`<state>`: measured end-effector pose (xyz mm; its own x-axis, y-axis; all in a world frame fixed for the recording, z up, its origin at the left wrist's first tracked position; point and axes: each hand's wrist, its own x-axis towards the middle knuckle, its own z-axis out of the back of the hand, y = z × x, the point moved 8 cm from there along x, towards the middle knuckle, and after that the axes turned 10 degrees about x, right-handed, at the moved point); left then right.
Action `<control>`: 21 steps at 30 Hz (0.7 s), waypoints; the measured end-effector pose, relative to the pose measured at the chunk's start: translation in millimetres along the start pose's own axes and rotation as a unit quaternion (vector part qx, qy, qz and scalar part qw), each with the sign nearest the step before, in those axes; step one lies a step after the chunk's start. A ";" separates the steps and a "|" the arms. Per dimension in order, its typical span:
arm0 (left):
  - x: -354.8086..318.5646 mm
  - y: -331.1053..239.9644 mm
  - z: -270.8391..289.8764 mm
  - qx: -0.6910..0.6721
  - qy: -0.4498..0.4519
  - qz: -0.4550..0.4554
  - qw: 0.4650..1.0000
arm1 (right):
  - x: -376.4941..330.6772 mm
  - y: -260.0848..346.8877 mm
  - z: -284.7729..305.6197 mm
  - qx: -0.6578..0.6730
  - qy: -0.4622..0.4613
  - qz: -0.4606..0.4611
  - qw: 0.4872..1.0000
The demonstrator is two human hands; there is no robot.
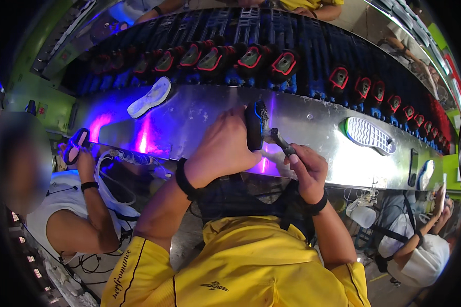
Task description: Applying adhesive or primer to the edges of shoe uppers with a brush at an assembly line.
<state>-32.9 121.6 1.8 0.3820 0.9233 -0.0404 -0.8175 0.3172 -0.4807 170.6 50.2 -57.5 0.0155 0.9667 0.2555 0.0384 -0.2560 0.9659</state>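
Observation:
My left hand (pixel 221 147) is closed around a dark shoe upper (pixel 253 125) with a bright blue line along its edge, held up over the near edge of the metal bench. In my right hand (pixel 308 170), thumb and fingers pinch a dark-handled brush (pixel 281 141). Its head is right beside the lower part of the shoe upper; whether it touches cannot be made out. Much of the shoe upper is hidden behind my left hand.
A white sole (pixel 149 98) lies on the metal bench (pixel 200 105) at left, a white-and-green sole (pixel 369 135) at right. Beyond runs a dark conveyor (pixel 312 59) carrying several black-and-red shoe uppers (pixel 252 57). Co-workers sit on both sides; the left one holds a shoe (pixel 77 147).

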 end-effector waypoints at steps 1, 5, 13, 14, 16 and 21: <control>1.7 -2.3 2.6 0.001 -0.002 -0.001 1.000 | -1.3 -5.3 0.8 0.014 -0.003 -0.004 1.000; 5.0 -0.5 7.1 -0.004 0.007 0.028 1.000 | -10.8 -10.3 3.2 0.015 -0.007 -0.019 1.000; -9.7 14.2 11.7 -0.041 -0.020 -0.055 0.997 | -38.4 -17.5 -4.0 -0.039 -0.033 -0.038 0.998; -15.5 21.9 9.2 -0.061 -0.019 -0.017 0.998 | -41.9 -17.3 -1.8 -0.061 -0.030 -0.050 0.996; -23.8 42.4 6.8 -0.127 -0.035 0.002 0.991 | -45.8 -8.2 -3.2 -0.062 -0.035 -0.075 0.995; -58.2 56.9 -11.4 -0.165 -0.059 -0.031 0.984 | -67.3 8.1 7.4 -0.005 -0.060 -0.179 0.982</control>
<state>-96.7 83.4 -33.2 0.3573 0.9296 0.0906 -0.6027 0.3036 -0.7379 177.3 -17.0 -67.2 0.1198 0.9870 -0.1071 0.0523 0.1015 0.9935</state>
